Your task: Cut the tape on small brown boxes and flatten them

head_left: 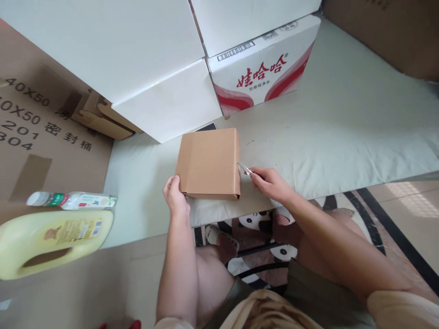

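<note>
A brown cardboard box point(209, 162), closed on top, lies on the cloth-covered table in front of me. My left hand point(175, 194) grips its near left corner, with the thumb against the side and the other fingers partly hidden. In my right hand point(269, 180) is a slim silvery pointed tool point(244, 169), pinched between thumb and fingers. The tool's tip is at the right edge of the box; whether it touches or goes into the cardboard I cannot tell. A dark flat object point(206, 127) shows partly behind the box.
Stacked white cartons point(168, 100) and a red-and-white carton point(262, 75) stand behind. At left are a large printed carton point(30, 132), a small open cardboard box point(103, 116), a clear bottle point(73, 200) and a yellow jug point(65, 237). Pale green cloth point(360, 123) covers the table.
</note>
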{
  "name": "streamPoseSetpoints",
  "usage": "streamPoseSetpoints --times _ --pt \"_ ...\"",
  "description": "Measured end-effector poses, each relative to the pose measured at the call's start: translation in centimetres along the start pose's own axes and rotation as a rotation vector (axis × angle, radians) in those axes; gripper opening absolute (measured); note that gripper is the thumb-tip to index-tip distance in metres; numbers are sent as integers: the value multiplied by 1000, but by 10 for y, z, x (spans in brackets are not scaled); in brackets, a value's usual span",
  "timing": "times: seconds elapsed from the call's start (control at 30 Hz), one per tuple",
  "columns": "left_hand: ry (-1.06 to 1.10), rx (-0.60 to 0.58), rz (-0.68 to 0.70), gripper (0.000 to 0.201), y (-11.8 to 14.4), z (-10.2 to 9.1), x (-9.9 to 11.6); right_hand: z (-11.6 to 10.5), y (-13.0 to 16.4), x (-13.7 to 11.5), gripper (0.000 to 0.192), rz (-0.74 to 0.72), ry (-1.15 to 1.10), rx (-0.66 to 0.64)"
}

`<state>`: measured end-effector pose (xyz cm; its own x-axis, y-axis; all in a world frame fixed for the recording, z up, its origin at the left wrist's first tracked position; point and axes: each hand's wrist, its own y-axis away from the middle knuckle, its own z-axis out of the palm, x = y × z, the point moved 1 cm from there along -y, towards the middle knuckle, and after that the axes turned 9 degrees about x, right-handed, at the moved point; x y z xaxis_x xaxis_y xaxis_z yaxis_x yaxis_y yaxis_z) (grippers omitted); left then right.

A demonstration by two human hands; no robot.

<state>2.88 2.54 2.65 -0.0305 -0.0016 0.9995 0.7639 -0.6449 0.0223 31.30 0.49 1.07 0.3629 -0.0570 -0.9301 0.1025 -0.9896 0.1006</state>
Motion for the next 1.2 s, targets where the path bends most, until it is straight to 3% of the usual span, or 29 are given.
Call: streamPoseSetpoints --times 0.23,0.57,0.77,1.03,1.2 --pt "-7 7 36 39 3 3 4 -2 -4 0 34 -41 64 43" --pt "-34 31 -16 42 2 4 1 -6 -6 -1 32 -92 117 -10" --pt "-44 18 -9 43 6 7 3 -5 -4 -3 31 -146 203 55" --pt "-10 -2 -33 42 8 16 1 -1 -1 -7 36 34 -203 -14" --pt "57 -6 -46 43 7 14 -2 -5 0 -7 36 31 -230 -119"
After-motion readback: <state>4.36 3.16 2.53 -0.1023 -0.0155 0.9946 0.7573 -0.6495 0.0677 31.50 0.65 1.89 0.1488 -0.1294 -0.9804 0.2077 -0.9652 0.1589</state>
